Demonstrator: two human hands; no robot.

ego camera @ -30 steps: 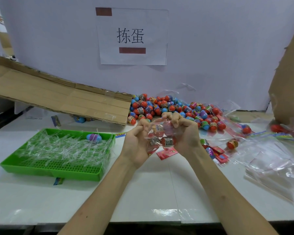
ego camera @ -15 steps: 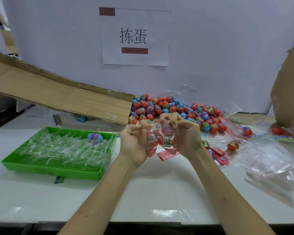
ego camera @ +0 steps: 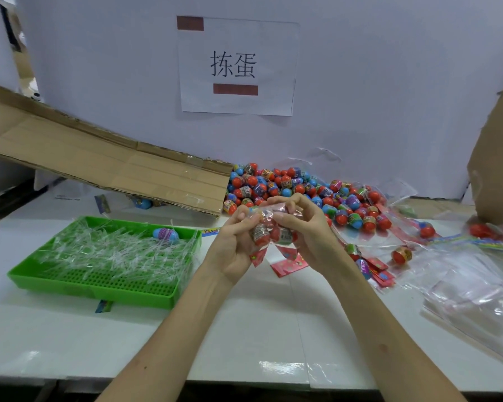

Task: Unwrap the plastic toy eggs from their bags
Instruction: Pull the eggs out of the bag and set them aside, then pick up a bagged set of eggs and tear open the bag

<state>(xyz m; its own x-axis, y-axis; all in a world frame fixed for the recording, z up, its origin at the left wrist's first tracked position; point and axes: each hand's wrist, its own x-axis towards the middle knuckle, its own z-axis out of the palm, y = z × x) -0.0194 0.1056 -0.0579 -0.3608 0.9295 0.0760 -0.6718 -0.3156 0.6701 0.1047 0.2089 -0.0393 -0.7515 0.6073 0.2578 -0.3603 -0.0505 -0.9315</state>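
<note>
A person's left hand and right hand hold a clear bag of toy eggs above the middle of a white counter. The curled fingers of both hands pinch its crumpled top. The bag hangs roughly upright, long axis top to bottom, its red tail pointing down at the counter, with two eggs side by side inside. Bare counter runs from beneath the hands to the near edge, flanked by a green tray on the left and empty bags on the right. A heap of eggs lies behind, near the wall, beside a sloping cardboard sheet.
</note>
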